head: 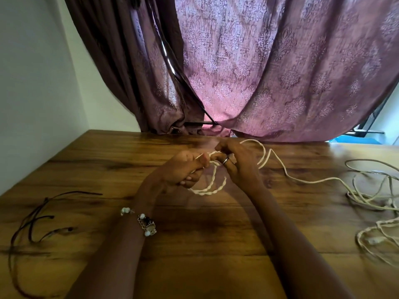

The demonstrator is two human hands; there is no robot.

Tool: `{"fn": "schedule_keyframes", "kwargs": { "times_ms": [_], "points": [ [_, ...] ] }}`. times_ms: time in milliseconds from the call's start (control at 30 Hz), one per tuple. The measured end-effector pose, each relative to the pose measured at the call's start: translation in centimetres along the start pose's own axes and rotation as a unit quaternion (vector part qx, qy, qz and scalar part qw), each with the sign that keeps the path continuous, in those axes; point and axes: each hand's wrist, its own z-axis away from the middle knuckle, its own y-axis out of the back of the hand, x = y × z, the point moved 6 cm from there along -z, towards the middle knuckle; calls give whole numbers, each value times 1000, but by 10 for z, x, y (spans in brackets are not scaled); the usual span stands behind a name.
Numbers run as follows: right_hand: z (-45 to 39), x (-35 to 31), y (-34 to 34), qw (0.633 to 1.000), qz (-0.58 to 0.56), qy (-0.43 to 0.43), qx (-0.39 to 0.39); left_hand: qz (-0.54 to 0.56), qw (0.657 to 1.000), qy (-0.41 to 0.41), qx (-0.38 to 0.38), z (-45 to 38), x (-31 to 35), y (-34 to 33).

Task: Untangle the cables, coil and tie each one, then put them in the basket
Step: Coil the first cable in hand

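both hands work over the middle of the wooden table [216, 244]. the left hand [183, 167] has its fingers curled round one end of a white cable [207, 186], whose twisted loop hangs below the knuckles and touches the tabletop. the right hand [235, 162], with a ring [225, 160] on one finger, pinches the same cable just beside the left hand, where the strands cross. from there the cable's free length rises in an arc, then runs off to the right along the table to a loose pile of pale cables [371, 190] near the edge.

the step in hand looks like coiling: the first loop of the white cable is being formed, though it may equally be a twist being picked apart, since the fingers hide the crossing. either way the cable is not yet tied, and much of its length is still joined with the pile.

the next move calls for the left hand to keep the loop pinned while the right draws more slack in from the right and lays it round evenly. the dark ties [38, 223] lie well apart at the left. no basket is in view.
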Motion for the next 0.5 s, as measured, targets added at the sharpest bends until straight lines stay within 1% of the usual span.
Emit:
{"fn": "schedule_keyframes", "kwargs": {
  "times_ms": [67,167,267,333,400,433,500],
  "points": [
    [0,-2,-1,1000,-18,0,-23,47,999,1,-20,0,-1,0],
    [1,-3,-7,994,-84,-15,-62,130,991,-7,-20,0,-1,4],
    [4,-1,-18,993,-77,-3,-90,213,977,-1,-22,-1,-2,6],
    [6,5,-26,990,-84,-28,-111,252,967,23,-44,-2,-4,3],
    [7,9,-30,987,-94,-53,-123,265,961,48,-58,-3,-8,0],
    [8,10,-31,988,-82,-54,-123,254,964,58,-54,-4,-9,-1],
    [10,7,-31,993,-25,-25,-117,210,975,70,-27,-6,-13,2]
  ]
}}
